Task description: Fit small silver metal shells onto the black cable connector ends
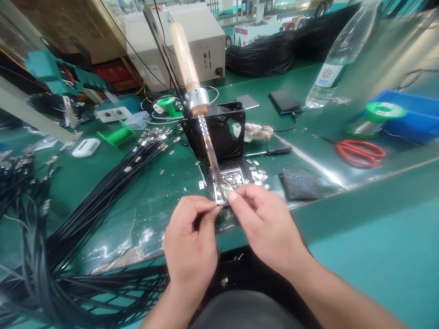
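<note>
A soldering iron [185,59] with a wooden handle is fixed above the bench, its shaft slanting down and its tip between my fingertips. My left hand [192,237] is closed in a pinch just left of the tip, on a small piece too tiny to name. From the other side, my right hand [265,224] also pinches with thumb and forefinger close to the tip; what it holds is hidden. Behind my fingertips lies a shallow tray [244,172] of small metal connector pieces. More loose pieces [258,176] are scattered to its right.
A black fan frame [236,132] stands behind the tray. Bundled black cables [99,201] run along the left. On the right are a dark sponge-like pad [302,184], orange-handled scissors [360,153], a screwdriver [270,151], a solder spool [380,114], a blue bin [416,109] and a water bottle [338,59].
</note>
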Action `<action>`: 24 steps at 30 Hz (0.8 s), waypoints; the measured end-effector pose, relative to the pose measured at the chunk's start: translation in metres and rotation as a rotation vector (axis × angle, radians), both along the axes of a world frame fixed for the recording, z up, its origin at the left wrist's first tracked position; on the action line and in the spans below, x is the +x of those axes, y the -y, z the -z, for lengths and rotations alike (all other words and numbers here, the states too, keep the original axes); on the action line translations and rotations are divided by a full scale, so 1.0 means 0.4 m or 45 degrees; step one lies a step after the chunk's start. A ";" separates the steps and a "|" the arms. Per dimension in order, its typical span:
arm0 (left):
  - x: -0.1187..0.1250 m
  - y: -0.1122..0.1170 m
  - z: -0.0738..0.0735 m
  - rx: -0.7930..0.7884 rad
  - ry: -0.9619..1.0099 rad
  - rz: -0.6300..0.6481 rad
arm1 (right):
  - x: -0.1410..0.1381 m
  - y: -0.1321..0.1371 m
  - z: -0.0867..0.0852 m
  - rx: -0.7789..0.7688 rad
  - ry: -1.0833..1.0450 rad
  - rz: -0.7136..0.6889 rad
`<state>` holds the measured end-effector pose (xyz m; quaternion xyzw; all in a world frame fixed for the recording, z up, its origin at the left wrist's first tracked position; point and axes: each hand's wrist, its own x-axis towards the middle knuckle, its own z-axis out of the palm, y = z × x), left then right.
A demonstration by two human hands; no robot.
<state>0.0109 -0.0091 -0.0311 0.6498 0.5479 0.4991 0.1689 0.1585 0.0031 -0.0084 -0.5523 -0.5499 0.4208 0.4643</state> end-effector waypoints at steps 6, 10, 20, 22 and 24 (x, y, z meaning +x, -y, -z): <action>-0.001 0.002 0.001 0.015 0.000 -0.006 | -0.003 0.002 0.002 0.010 0.011 0.011; -0.002 0.001 0.000 0.026 0.000 -0.007 | -0.002 0.003 0.002 0.013 0.007 0.011; -0.002 0.001 0.003 0.053 -0.003 0.001 | -0.004 0.008 0.006 0.013 -0.002 0.015; -0.002 0.000 0.004 0.056 -0.004 0.001 | -0.004 0.007 0.007 0.013 0.001 0.017; -0.001 -0.002 0.004 0.056 -0.003 0.001 | -0.004 0.006 0.007 0.012 0.005 0.016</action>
